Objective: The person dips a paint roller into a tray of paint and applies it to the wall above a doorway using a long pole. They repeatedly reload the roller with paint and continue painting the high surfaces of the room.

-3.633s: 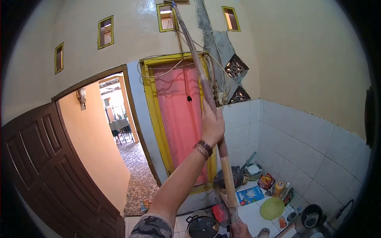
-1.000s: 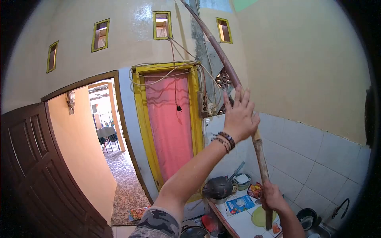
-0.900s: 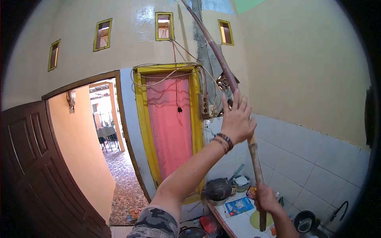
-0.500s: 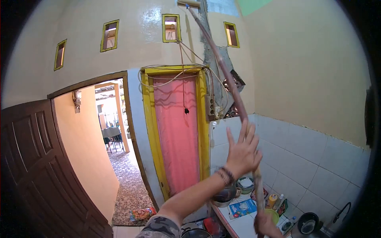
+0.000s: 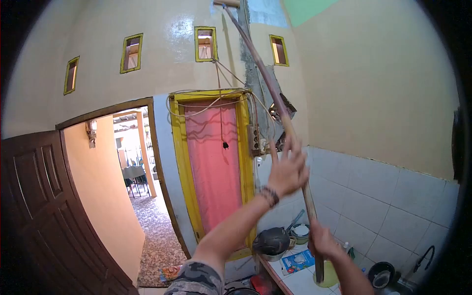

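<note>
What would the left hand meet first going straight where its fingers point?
Beyond the pole at that hand, probably the wall near the upper vent block; depth is unclear.

No words or numbers can be read; any print on the blue packet [image 5: 297,261] on the bench [image 5: 301,282] is too small.

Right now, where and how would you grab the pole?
On the pole, probably the exposed stretch between left hand and right hand, from the right, wrapping around: it's slim, steeply tilted, and nothing covers it there.
</note>
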{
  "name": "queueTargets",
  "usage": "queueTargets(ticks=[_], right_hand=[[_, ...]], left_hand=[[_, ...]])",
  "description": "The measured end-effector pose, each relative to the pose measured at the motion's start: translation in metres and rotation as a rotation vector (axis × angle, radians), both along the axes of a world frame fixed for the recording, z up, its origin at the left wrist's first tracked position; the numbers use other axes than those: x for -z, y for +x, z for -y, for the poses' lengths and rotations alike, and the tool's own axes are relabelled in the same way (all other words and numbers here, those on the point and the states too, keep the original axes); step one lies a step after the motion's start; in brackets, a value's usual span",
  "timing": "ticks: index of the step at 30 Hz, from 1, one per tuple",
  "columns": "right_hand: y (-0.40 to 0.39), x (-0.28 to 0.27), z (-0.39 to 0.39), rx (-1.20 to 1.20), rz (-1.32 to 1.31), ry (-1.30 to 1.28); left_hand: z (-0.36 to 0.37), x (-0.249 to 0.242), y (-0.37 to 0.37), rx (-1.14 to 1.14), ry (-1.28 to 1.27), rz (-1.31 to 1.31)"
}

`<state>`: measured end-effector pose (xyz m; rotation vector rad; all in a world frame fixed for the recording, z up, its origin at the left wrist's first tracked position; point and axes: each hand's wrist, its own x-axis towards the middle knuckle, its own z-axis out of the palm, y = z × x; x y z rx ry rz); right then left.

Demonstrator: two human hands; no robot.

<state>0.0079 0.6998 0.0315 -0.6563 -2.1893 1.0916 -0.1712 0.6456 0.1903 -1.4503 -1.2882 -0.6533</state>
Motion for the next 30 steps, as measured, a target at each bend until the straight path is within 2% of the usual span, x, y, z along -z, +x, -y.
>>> queueTargets(ticks=[1,2,3,5,7,9,12,14,16,18,21,23,25,26,27,30], right_hand=[[-0.001,0.058,-0.014,-0.074,-0.185,0.166],[0.028,0.043,0.022,-0.053,-0.028,0.167],[0.038,0.058,0.026,-0.066,0.094,-0.142],[0.04,0.063,0.018,-0.073,-0.062,0.205],[0.027,0.023,-0.002,-0.031,-0.105,0.174],[0.017,-0.05,-0.001,-0.058,-0.05,-0.153],[-0.012,-0.131,-0.009,-0.058,-0.128,-0.264],[-0.033,-0.146,-0.011,-0.068,-0.138,-0.293],[-0.05,-0.147,-0.009,-0.081,-0.155,-0.382],[-0.055,-0.109,-0.013,-0.131,-0.163,-0.294],[-0.049,-0.018,-0.012,-0.064,-0.071,-0.119],[-0.037,0.055,-0.007,-0.107,-0.079,-0.145],[-0.012,0.089,0.021,-0.097,0.013,-0.302],[-0.003,0.116,0.029,-0.161,-0.066,-0.174],[0.006,0.134,0.035,-0.224,-0.141,-0.049],[0.046,0.11,0.094,-0.154,-0.233,-0.086]], left_hand=[[0.008,0.031,0.007,0.044,-0.032,0.014],[0.014,0.052,0.015,0.088,-0.062,0.028],[0.015,0.056,0.02,0.091,-0.058,0.023],[0.02,0.059,0.033,0.096,-0.054,0.057],[0.005,0.022,0.032,0.043,-0.065,0.08],[-0.016,-0.022,0.023,-0.057,0.14,0.064],[-0.027,-0.073,0.009,-0.044,0.126,0.076],[-0.03,-0.09,-0.006,-0.154,0.116,0.088],[-0.026,-0.085,-0.018,-0.181,0.125,0.044],[-0.014,-0.068,-0.022,-0.176,0.087,-0.017],[0.004,0.002,-0.019,-0.07,-0.041,-0.05],[0.016,0.057,-0.009,-0.007,-0.127,0.005],[0.032,0.104,0.006,0.04,-0.185,0.068],[0.042,0.121,0.015,0.056,-0.211,0.098],[0.05,0.133,0.025,0.059,-0.215,0.1],[0.075,0.161,0.05,0.081,-0.241,0.169]])
